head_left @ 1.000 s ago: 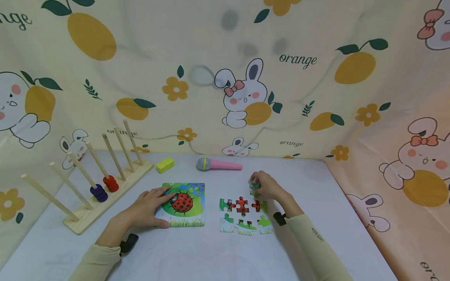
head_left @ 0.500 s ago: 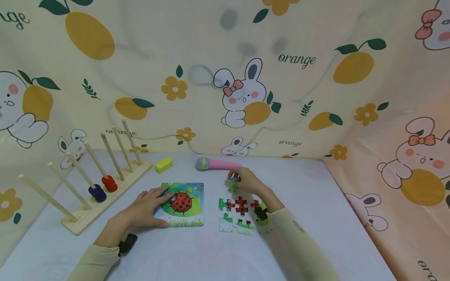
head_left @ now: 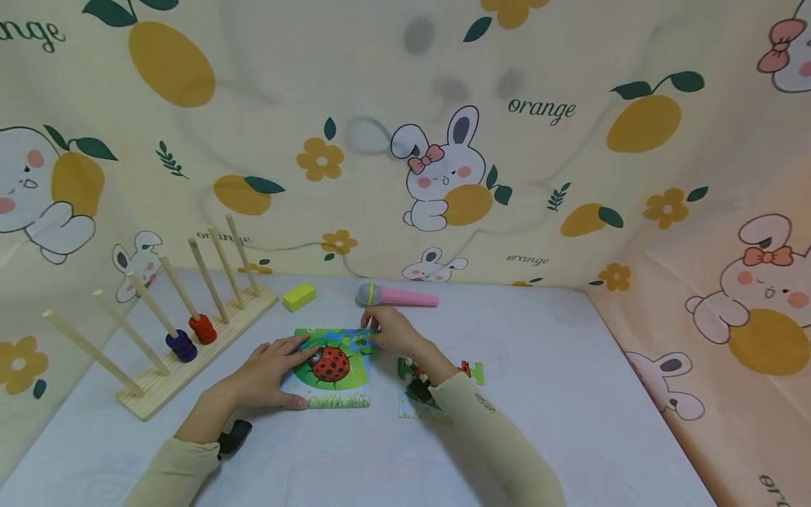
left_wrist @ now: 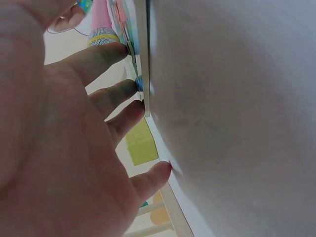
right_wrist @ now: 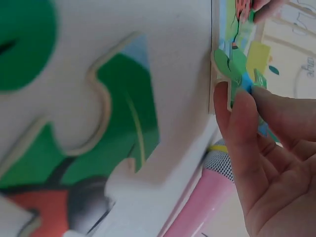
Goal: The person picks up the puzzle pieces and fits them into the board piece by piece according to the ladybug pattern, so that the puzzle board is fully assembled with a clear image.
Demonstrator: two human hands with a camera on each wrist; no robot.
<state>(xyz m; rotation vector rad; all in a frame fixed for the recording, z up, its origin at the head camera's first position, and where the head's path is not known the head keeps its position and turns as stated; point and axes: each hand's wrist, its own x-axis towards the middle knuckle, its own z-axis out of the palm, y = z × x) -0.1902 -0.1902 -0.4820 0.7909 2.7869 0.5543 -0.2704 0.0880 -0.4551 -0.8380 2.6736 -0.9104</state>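
Observation:
My left hand [head_left: 265, 372] rests on the left side of a square ladybug puzzle board [head_left: 355, 389], fingers fairly straight. In the left wrist view, its fingertips [left_wrist: 129, 114] touch the board's edge. My right hand [head_left: 394, 331] is at the board's upper right corner. Between its thumb and fingers it pinches a green and blue jigsaw piece [right_wrist: 238, 64], which overlaps the board in the right wrist view. Whether the piece touches the board I cannot tell. Loose jigsaw pieces [head_left: 476, 373] lie right of the board, some hidden under my right forearm.
A pink toy microphone [head_left: 405, 296] lies behind the board. To its left is a yellow block [head_left: 299, 296]. A wooden peg rack [head_left: 142, 403] with purple rings [head_left: 181, 346] and red rings [head_left: 203, 329] stands at the left. A printed cloth hangs behind the table.
My right hand has carried the jigsaw piece leftward, from above the loose pieces to the board's upper right corner. My left hand has stayed on the board.

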